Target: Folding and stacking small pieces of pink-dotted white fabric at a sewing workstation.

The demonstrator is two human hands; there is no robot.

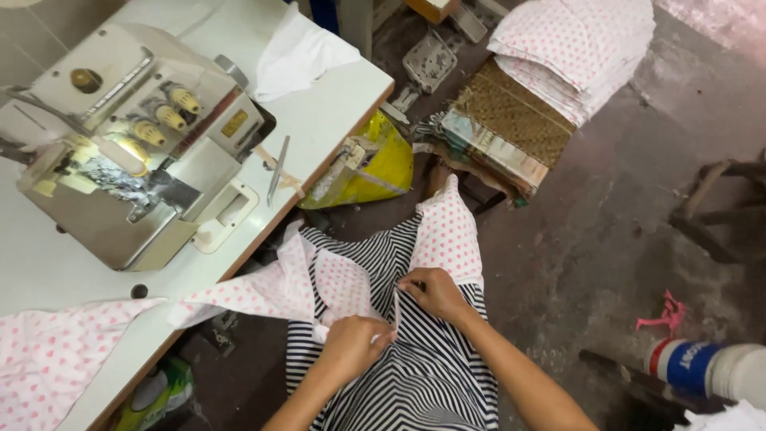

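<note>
1. Now, two hands over the striped lap: left hand [351, 345] and right hand [432, 292], fingers of both pinched together on one white pink-dotted fabric piece [319, 286], just beside the table edge.
2. One sewing machine [132, 144] on the white table [335, 104]; one stack of dotted pieces [578, 48] on the floor.
3. One yellow bag [383, 164] under the table; one red, white and blue container [702, 367] at the right.
4. Both wrists bent inward.
</note>
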